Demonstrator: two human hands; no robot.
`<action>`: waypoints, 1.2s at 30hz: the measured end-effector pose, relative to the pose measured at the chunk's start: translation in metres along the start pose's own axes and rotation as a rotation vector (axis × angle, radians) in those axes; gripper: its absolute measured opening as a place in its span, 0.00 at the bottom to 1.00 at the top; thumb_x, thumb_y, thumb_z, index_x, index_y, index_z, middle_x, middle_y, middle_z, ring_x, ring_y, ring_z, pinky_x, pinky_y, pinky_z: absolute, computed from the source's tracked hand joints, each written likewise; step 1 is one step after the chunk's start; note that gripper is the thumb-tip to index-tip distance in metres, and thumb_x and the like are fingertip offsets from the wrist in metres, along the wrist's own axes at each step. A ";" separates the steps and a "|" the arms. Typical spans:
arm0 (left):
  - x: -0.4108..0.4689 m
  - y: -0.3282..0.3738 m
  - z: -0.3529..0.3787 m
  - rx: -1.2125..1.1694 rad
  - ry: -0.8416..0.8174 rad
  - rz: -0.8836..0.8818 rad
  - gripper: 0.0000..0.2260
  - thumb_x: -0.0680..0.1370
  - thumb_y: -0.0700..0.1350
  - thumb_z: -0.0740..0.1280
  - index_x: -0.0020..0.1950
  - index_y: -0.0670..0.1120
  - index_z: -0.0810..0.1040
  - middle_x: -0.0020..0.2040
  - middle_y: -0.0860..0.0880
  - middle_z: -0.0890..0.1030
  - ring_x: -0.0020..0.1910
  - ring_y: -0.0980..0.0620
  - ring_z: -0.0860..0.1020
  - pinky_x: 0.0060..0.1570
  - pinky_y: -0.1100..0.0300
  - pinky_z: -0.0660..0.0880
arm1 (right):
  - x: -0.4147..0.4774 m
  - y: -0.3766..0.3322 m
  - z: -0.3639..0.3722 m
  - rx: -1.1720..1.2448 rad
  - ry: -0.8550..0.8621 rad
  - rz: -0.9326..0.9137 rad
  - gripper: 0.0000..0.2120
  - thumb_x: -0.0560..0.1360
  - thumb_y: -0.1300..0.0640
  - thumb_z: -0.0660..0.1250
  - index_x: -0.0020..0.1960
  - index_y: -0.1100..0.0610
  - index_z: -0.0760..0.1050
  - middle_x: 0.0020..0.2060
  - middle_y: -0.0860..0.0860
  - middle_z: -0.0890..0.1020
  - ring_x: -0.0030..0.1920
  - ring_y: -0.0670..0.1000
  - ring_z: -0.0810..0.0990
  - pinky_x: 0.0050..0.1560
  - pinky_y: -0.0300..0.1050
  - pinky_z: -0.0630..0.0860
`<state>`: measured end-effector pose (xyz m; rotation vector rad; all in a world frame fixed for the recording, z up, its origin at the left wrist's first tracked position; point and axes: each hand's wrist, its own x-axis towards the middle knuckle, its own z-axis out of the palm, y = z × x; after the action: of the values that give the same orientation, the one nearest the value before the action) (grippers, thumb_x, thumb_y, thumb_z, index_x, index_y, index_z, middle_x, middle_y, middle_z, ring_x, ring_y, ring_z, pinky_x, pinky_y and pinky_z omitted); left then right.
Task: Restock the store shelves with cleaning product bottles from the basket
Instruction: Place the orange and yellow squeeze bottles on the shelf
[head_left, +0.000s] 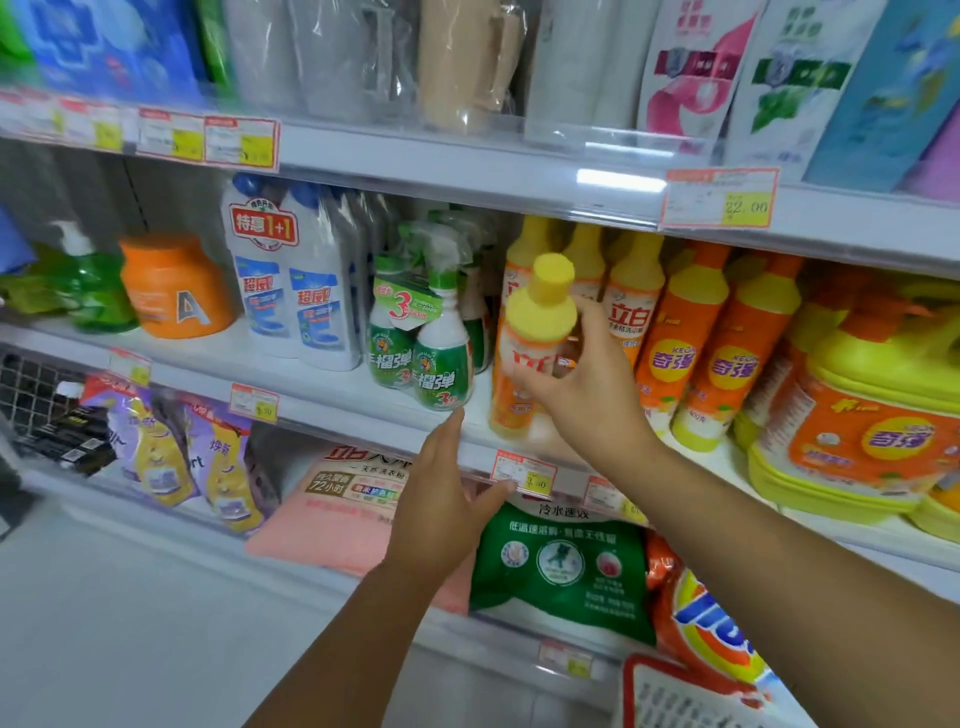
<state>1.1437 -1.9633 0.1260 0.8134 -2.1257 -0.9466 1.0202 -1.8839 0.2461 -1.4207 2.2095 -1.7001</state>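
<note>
Right hand grasps the orange bottle with the yellow cap, fingers curled round its body from the 3 o'clock side, thumb side hidden. The bottle is roughly upright at the front of the middle shelf, just right of frame centre. It is blurred, so I cannot tell if its base touches the shelf. The row of matching orange bottles stands just behind it, at 1 o'clock from it, and the green spray bottles stand just beside it at 9 o'clock. Left hand is released and holds nothing, fingers straight and pointing up to 12 o'clock, thumb out toward the price tag. It sits at 7 o'clock from the bottle, apart from it, in front of the shelf edge. Basket - red rim, white mesh - sits at 5 o'clock in the frame corner, well apart from both hands.
</note>
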 end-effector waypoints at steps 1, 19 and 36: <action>-0.001 0.006 -0.005 -0.016 -0.026 0.004 0.42 0.73 0.55 0.75 0.80 0.54 0.54 0.76 0.53 0.63 0.74 0.55 0.63 0.71 0.54 0.65 | -0.012 -0.007 -0.011 0.047 0.015 -0.022 0.29 0.69 0.55 0.79 0.62 0.41 0.67 0.55 0.38 0.78 0.56 0.42 0.79 0.57 0.42 0.77; -0.152 0.164 0.001 -0.422 -0.505 -0.248 0.23 0.72 0.39 0.76 0.61 0.55 0.71 0.51 0.49 0.81 0.44 0.50 0.83 0.38 0.56 0.82 | -0.116 -0.036 -0.184 0.511 -0.045 0.391 0.27 0.74 0.52 0.73 0.70 0.50 0.68 0.53 0.50 0.84 0.46 0.51 0.87 0.34 0.46 0.81; -0.168 0.138 -0.006 -0.351 -0.662 -0.254 0.24 0.70 0.40 0.78 0.58 0.59 0.73 0.47 0.58 0.83 0.45 0.60 0.83 0.41 0.62 0.80 | -0.154 -0.005 -0.182 0.654 -0.221 0.446 0.27 0.69 0.62 0.72 0.67 0.55 0.72 0.55 0.56 0.84 0.52 0.56 0.85 0.44 0.51 0.83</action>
<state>1.2098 -1.7652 0.1867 0.6521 -2.3031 -1.8694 1.0223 -1.6460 0.2496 -0.8304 1.4876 -1.7474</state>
